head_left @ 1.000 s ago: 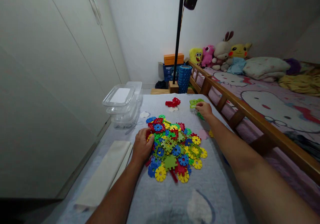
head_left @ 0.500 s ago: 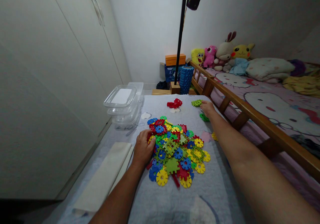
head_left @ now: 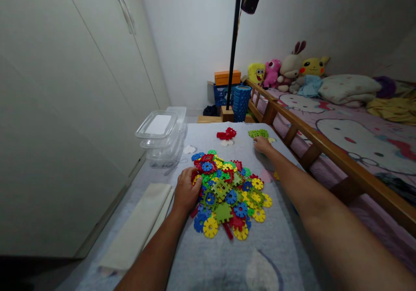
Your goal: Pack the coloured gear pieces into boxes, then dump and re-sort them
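A heap of plastic interlocking building pieces (head_left: 224, 195) in red, blue, yellow and green lies on the cloth-covered table (head_left: 208, 265). My left hand (head_left: 187, 190) rests against the heap's left side, thumb apart from the fingers, with nothing visibly held. Toward the far right, my right hand (head_left: 262, 146) is low over the cloth, its fingers together; whatever is under them is hidden. Just beyond its fingertips sits a group of light green pieces (head_left: 259, 133). A small red group (head_left: 226, 133) lies to the left of that.
Clear plastic boxes with lids (head_left: 159, 137) are stacked at the back left. A folded pale cloth (head_left: 138, 228) lies near the left edge. A wooden bed rail (head_left: 312, 143) runs along the right side. A black pole (head_left: 233, 53) stands beyond the far edge.
My right hand has shifted left and slightly nearer, away from the light green group, which shows more fully now. The darker green pieces are no longer visible. My left hand stays put.
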Action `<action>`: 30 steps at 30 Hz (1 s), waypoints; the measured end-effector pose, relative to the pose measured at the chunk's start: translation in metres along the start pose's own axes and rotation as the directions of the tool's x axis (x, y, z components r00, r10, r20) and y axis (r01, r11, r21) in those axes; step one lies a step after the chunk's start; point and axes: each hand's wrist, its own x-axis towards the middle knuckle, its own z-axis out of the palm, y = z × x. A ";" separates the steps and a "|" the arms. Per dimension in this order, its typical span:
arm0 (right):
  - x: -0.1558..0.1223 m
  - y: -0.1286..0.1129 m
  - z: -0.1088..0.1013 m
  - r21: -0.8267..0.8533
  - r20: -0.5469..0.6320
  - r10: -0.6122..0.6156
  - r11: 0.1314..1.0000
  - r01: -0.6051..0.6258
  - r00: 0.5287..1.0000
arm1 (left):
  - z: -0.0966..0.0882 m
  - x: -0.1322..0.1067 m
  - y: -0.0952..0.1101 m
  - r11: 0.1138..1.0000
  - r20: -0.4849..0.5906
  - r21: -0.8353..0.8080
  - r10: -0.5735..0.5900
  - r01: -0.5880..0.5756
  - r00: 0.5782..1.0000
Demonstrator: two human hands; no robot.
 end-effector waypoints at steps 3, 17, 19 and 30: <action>0.001 -0.007 0.000 -0.052 0.057 0.074 0.996 -0.071 0.996 | 0.000 0.000 0.000 1.000 -0.005 0.002 0.004 -0.004 1.000; -0.002 -0.016 -0.008 -0.148 0.067 0.057 0.988 -0.046 0.996 | -0.002 -0.001 0.004 1.000 -0.003 0.021 0.006 -0.006 1.000; -0.001 -0.016 -0.006 -0.147 0.100 0.031 0.989 -0.016 0.995 | -0.002 -0.001 0.004 1.000 -0.005 0.019 0.006 -0.006 1.000; -0.009 -0.036 -0.021 -0.034 0.051 -0.020 0.999 0.022 0.998 | -0.004 -0.002 0.007 1.000 0.007 0.003 -0.007 0.007 1.000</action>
